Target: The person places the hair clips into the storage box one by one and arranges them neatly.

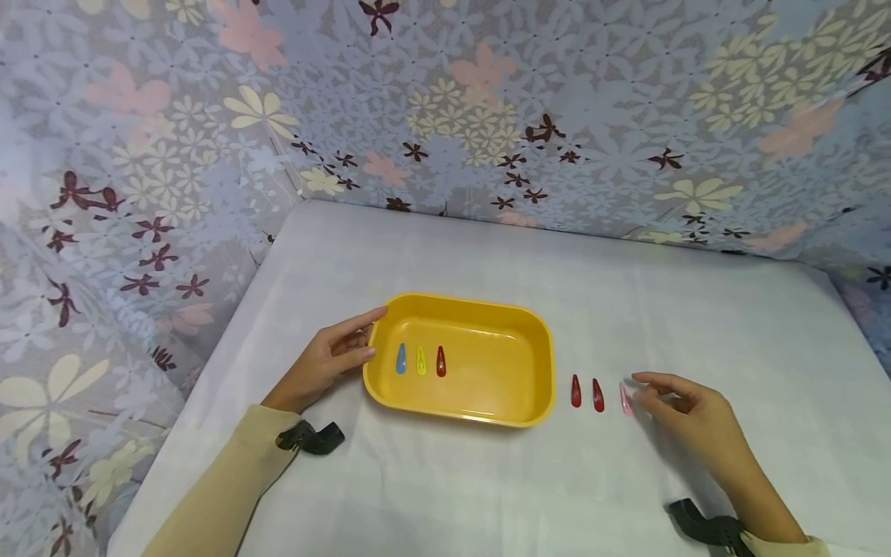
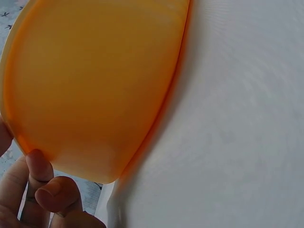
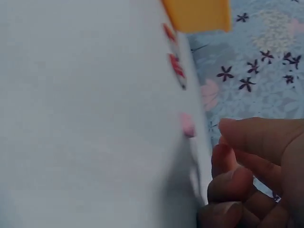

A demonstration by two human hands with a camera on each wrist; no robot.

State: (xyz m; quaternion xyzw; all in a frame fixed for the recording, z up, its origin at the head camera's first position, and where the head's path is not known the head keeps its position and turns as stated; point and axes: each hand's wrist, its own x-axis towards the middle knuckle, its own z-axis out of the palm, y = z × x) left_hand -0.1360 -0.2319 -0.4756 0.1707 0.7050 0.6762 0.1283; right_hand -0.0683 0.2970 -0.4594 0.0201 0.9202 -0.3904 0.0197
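A yellow plastic tray [image 1: 487,309] lies on the white cloth, with a blue snap hair clip [image 1: 401,359], a yellow one [image 1: 421,361] and a red one [image 1: 442,362] side by side in its left part. My left hand [image 1: 332,357] touches the tray's left end; in the left wrist view its fingertips [image 2: 40,164] meet the outer wall. To the right of the tray, a pink hair clip [image 1: 626,399] lies on the cloth. My right hand [image 1: 696,414] hovers beside it, thumb and index finger parted, holding nothing.
Two red hair clips [image 1: 576,391] lie on the cloth between the tray and the pink clip. A flower-patterned fabric [image 1: 431,116] rises behind the white-covered surface [image 1: 445,487] and along its left side. Black straps [image 1: 309,438] sit on both wrists.
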